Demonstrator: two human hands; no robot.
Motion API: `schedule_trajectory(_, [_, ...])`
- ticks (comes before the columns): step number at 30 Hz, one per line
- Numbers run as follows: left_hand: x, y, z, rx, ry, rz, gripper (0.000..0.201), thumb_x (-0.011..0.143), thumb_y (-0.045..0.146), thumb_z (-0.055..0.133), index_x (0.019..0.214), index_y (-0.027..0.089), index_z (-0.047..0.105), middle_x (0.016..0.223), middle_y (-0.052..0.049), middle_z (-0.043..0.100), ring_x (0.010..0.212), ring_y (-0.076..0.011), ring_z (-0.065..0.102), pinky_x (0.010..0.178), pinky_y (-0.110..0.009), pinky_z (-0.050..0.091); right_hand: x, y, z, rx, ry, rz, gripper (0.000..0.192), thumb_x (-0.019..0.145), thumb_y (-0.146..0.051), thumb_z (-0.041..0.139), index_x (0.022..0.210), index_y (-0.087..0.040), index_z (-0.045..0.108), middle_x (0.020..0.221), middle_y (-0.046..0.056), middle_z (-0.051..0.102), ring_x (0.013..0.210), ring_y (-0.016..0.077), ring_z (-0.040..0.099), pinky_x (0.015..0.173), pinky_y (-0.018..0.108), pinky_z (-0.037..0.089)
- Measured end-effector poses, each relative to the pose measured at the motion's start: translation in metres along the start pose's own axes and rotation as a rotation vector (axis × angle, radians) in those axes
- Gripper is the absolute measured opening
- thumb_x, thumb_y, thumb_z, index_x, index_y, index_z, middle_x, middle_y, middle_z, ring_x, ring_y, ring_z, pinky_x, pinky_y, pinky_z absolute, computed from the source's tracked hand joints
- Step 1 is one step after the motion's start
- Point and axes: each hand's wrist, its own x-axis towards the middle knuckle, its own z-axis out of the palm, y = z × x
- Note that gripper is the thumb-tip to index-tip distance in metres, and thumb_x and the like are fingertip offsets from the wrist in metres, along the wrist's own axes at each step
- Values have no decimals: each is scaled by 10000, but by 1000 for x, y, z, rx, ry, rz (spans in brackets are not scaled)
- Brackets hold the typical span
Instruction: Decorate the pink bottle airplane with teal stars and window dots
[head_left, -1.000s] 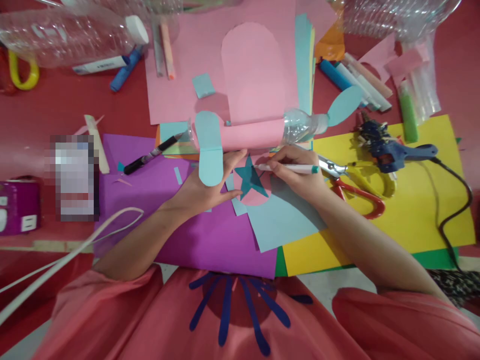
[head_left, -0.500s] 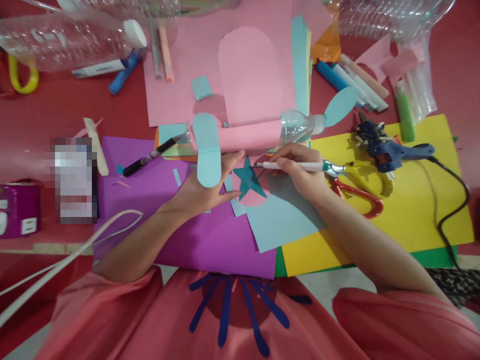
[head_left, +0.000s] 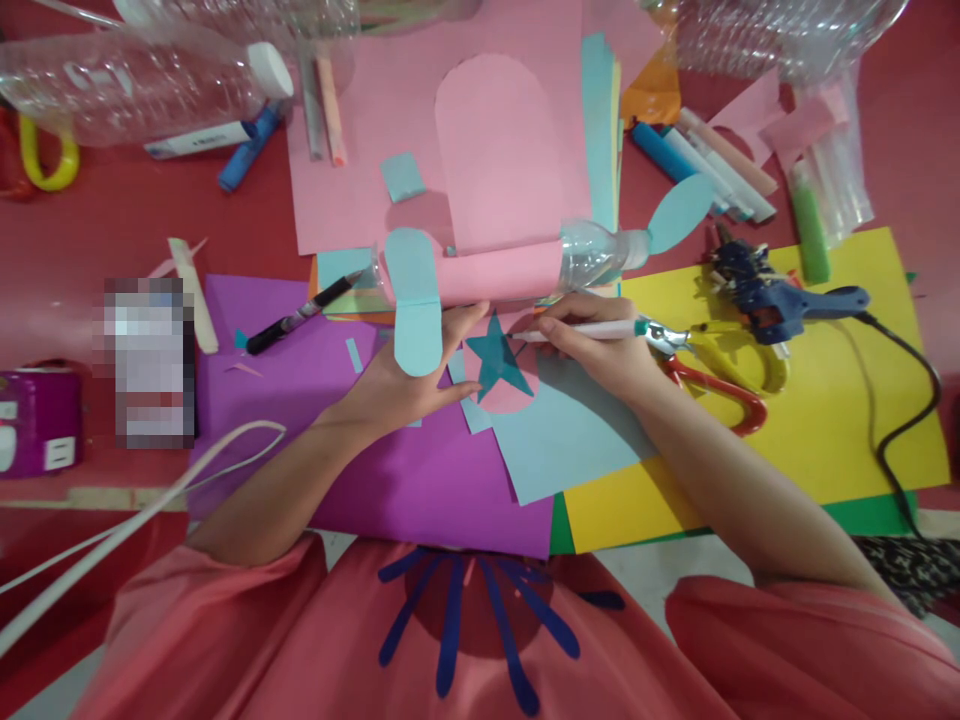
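Note:
A clear plastic bottle (head_left: pixel 596 255) wrapped in pink paper (head_left: pixel 502 272) lies sideways in front of me. A rounded pink paper wing (head_left: pixel 499 150) extends from its far side. Rounded light-blue pieces (head_left: pixel 418 335) sit at its left end, partly covering my left hand (head_left: pixel 427 385). That hand rests with thumb and forefinger apart around a rounded pink piece on the near side, which bears a teal star (head_left: pixel 499 358). My right hand (head_left: pixel 600 345) grips a white marker (head_left: pixel 600 330) with a teal end, its tip at the star's right side.
At right are a blue glue gun (head_left: pixel 780 305) with its cord and red-yellow scissors (head_left: pixel 720 395) on yellow paper (head_left: pixel 847 420). A black pen (head_left: pixel 300 315) lies at left, near a blurred phone-like object (head_left: pixel 154 360). Clear bottles (head_left: pixel 142 85) and several markers (head_left: pixel 667 160) lie farther back.
The marker's tip has shifted slightly right and toward me along the star's right side, and my right hand has moved a little with it. My left hand stays in place.

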Motion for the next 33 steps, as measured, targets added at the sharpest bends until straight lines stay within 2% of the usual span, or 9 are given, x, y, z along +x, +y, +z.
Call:
schedule_trajectory(6, [0, 0, 0, -18, 1, -1, 904, 902, 271, 673, 1563, 294, 57, 1540, -118, 413, 1405, -266, 447, 1147, -422, 435, 1, 1, 1, -23, -19, -16, 135, 849, -290, 663, 755, -217, 726, 695, 19, 703, 644, 144, 647, 620, 295, 504])
schedule_trajectory(15, [0, 0, -1, -34, 3, -20, 880, 894, 276, 677, 1558, 298, 101, 1533, -109, 426, 1394, -260, 461, 1140, -409, 440, 1, -1, 1, -35, -15, -9, 130, 831, -282, 661, 744, -210, 725, 697, 13, 707, 633, 134, 638, 613, 280, 500])
schedule_trajectory(26, [1, 2, -2, -26, -11, -24, 877, 898, 264, 673, 1555, 292, 92, 1535, -111, 426, 1406, -251, 448, 1149, -400, 435, 2, -2, -1, -45, -52, 43, 168, 799, -250, 646, 640, -202, 673, 603, 2, 642, 545, 118, 521, 537, 280, 402])
schedule_trajectory(33, [1, 2, -2, -11, -27, -36, 866, 909, 282, 661, 1557, 280, 87, 1545, -115, 409, 1406, -258, 447, 1152, -409, 433, 3, -5, -1, -25, -81, 72, 193, 772, -240, 635, 587, -188, 630, 594, 10, 642, 554, 122, 548, 527, 267, 402])
